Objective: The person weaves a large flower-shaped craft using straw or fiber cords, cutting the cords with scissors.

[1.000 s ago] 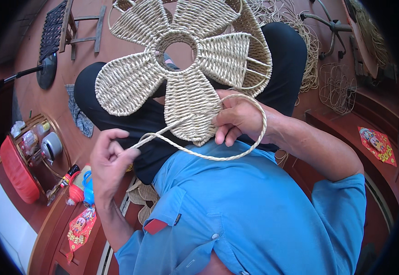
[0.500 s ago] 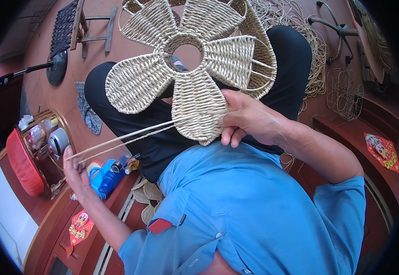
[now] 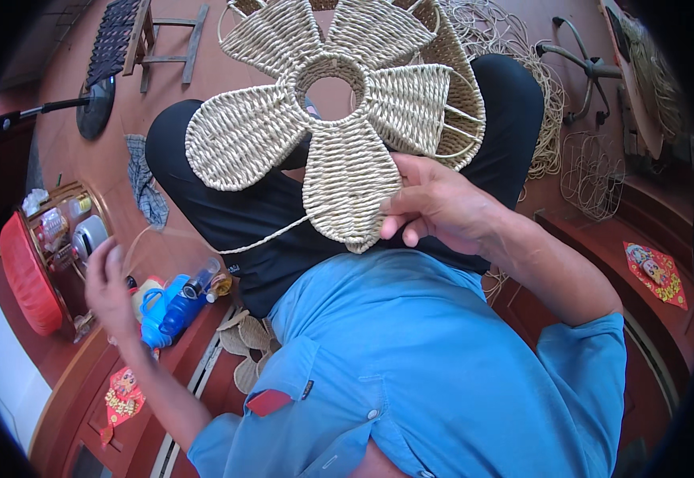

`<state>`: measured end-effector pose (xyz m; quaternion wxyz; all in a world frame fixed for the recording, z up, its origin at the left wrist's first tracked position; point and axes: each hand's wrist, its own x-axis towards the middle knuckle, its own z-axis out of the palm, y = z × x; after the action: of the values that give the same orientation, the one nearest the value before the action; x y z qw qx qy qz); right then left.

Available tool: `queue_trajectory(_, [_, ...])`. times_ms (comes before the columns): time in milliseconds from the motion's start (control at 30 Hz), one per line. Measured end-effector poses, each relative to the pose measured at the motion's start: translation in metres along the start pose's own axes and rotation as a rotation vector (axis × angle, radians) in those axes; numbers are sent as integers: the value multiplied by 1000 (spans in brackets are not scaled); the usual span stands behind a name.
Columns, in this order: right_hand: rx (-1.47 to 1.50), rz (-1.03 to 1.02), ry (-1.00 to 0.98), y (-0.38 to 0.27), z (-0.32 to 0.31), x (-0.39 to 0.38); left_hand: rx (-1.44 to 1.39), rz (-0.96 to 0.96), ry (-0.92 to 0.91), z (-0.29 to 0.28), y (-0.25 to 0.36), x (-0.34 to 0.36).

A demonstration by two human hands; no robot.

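Across my lap lies a flower-shaped woven piece [image 3: 347,171] of pale twisted cord, with a round hole in its middle. My right hand [image 3: 450,203] is closed on the right edge of its nearest petal, thumb and fingers at the rim. From this petal's left side a loose cord [image 3: 267,238] sags over my dark trousers and curves toward my left hand [image 3: 112,291]. That hand is out at the left with its fingers apart, and no cord is stretched from it. The petal at the right shows bare frame wires at its outer end.
Loose cord [image 3: 550,131] lies heaped on the floor at the right, near a wire frame [image 3: 592,175]. Blue bottles [image 3: 173,312] and a red-lidded box [image 3: 28,275] with small items stand at the left. A wooden stool [image 3: 192,48] and a round-based stand [image 3: 96,111] are farther off.
The taut double strand from the petal to my left hand has gone slack, leaving one drooping cord. My left hand has moved slightly left and its fingers have spread. My right hand keeps its hold.
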<state>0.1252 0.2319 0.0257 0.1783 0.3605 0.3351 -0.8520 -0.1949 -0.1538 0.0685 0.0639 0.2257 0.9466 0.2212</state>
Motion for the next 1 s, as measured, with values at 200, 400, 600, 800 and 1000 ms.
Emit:
queue_trajectory(200, [52, 57, 2, -5, 2, 2, -429, 341, -331, 109, 180, -68])
queue_trajectory(400, [83, 75, 54, 0, 3, 4, -471, 406, -307, 141, 183, -67])
queue_trajectory(600, [122, 44, 73, 0, 12, 4, -336, 578, -248, 148, 193, -67])
queue_trajectory(800, [122, 16, 62, 5, 9, 4, -268, 670, -220, 152, 197, -68])
queue_trajectory(1000, [93, -16, 118, 11, 13, 6, -238, 713, -228, 156, 200, -65])
